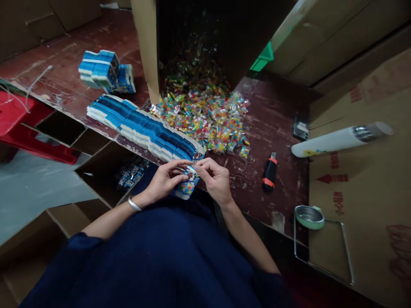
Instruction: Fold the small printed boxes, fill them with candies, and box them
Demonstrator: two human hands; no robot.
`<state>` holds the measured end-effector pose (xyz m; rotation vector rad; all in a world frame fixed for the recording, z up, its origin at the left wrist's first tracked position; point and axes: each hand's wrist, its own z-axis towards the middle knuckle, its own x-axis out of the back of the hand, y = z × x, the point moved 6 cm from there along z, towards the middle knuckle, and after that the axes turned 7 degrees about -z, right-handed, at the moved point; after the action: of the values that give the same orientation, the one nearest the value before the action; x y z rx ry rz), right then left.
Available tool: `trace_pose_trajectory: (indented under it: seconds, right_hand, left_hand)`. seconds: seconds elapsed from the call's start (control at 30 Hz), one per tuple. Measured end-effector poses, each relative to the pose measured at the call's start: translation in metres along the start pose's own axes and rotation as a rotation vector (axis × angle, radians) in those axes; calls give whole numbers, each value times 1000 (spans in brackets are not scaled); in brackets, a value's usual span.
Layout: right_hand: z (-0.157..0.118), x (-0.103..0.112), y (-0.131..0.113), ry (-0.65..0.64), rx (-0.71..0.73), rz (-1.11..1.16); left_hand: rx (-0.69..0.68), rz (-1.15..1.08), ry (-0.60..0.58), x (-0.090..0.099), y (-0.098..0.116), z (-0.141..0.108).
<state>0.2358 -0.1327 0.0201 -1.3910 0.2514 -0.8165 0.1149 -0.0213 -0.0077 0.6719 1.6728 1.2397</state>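
Between my two hands is a small blue printed candy box (188, 184), held just over the table's front edge. My left hand (167, 179) grips its left side, thumb across the printed face. At its top end the fingers of my right hand (214, 176) pinch the edge or flap; exactly what they hold there is hidden. Just beyond my hands lies a long row of flat blue-and-white boxes (144, 128). Behind that row, a heap of small clear packets of colourful candies (205, 115) spills from a large cardboard carton (149, 51).
A black-and-orange utility knife (269, 173) lies to the right, near a white bottle (330, 142) and a metal cup (309, 217). More stacked blue boxes (99, 68) stand at the back left. Below the table edge, an open carton (102, 171) holds filled-looking small boxes (132, 172).
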Motion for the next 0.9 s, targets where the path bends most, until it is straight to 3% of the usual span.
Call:
trace_pose_trajectory:
  seconds: [0.13, 0.2, 0.27, 0.3, 0.37, 0.43, 0.53, 0.63, 0.73, 0.8, 0.9]
  right_hand:
    - [-9, -4, -3, -136, 100, -47]
    - [-4, 9, 9, -163, 81, -93]
    - [8, 45, 32, 0, 0, -228]
    - [15, 72, 46, 174, -59, -345]
    - [26, 122, 72, 407, -170, -711]
    - [38, 157, 102, 402, -323, -947]
    - [49, 184, 139, 348, -442, -941]
    - [51, 190, 155, 350, -445, -788]
    - [45, 184, 153, 330, -444, -708]
    - [38, 174, 138, 361, -410, -569]
    - [24, 143, 92, 453, -248, -229]
  left_hand:
    - [77, -52, 31, 3, -14, -3]
    - [150, -68, -9, 6, -22, -5]
    - [226, -23, -84, 14, -26, -8]
    - [246, 33, -126, 20, -24, -9]
    - [252, 199, -221, 35, -14, -11]
    - [261, 399, -360, 49, 0, -15]
    - [336, 637, -632, 60, 13, -25]
    - [379, 671, -717, 59, 18, -29]
    - [397, 535, -566, 50, 13, -21]
    - [372, 410, -429, 40, 6, -13]
    - [286, 324, -278, 22, -6, 0]
